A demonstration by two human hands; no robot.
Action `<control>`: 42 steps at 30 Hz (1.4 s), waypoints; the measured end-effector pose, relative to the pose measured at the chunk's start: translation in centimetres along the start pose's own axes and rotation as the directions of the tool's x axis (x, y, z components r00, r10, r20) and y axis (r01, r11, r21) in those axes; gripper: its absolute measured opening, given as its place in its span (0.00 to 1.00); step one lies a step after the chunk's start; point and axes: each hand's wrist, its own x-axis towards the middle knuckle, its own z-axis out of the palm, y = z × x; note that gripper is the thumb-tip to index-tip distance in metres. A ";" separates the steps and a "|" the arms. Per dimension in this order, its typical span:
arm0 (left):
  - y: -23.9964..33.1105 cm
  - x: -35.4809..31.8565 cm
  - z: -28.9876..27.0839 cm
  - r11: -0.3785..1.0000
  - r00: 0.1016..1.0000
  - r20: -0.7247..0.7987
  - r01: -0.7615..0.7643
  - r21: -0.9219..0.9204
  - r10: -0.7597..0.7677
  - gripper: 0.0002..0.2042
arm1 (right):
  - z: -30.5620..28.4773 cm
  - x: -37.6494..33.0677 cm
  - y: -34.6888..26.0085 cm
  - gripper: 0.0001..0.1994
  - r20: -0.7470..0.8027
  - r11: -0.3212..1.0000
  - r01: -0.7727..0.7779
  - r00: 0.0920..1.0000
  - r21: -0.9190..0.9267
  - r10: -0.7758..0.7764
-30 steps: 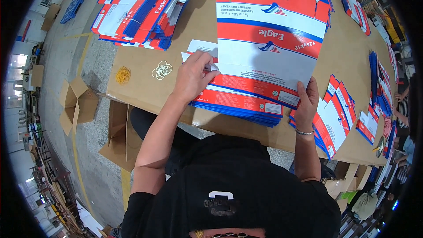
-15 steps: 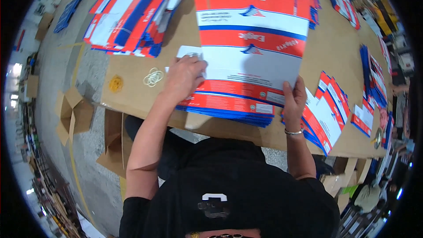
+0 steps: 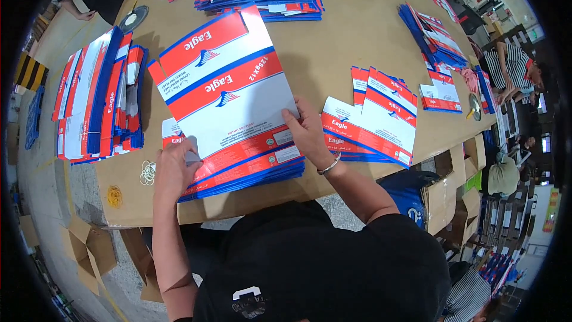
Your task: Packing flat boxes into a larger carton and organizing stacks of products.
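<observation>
A flat carton blank (image 3: 250,107) in red, white and blue is between my hands, lying over a stack of similar blanks (image 3: 250,180) at the table's near edge. My right hand (image 3: 310,134) grips its right edge, with the thumb on top and the other fingers underneath. At its lower left corner, my left hand (image 3: 177,169) is closed with bent fingers and thumb on the edge. The held blank hides most of the stack; part of another blank (image 3: 171,131) shows past its left side.
Carton stacks stand at the left (image 3: 98,95), far side (image 3: 262,3) and right (image 3: 438,39) of the brown table (image 3: 351,30). More blanks (image 3: 381,116) lie fanned by my right hand. White rubber bands (image 3: 147,173) and yellow ones (image 3: 114,197) lie left. Open boxes (image 3: 89,250) stand below.
My view has turned, so the table and the held blank look tilted. Both hands remain on the blank's edges. A person now shows at the far left.
</observation>
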 end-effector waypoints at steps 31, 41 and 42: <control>-2.4 -3.5 -0.2 0.991 0.788 -0.610 -0.130 -0.027 0.087 0.19 | -0.4 2.1 0.0 0.15 0.074 0.904 -0.283 0.959 0.320 0.274; -5.3 2.3 5.8 0.990 0.991 -0.100 0.096 0.101 -0.086 0.46 | -4.8 4.1 1.6 0.15 -0.351 0.936 -0.041 0.921 0.351 0.171; -5.1 3.4 6.3 0.993 0.998 -0.029 0.065 0.095 -0.062 0.51 | -5.8 4.1 4.3 0.21 -0.468 0.947 -0.065 0.857 0.316 0.215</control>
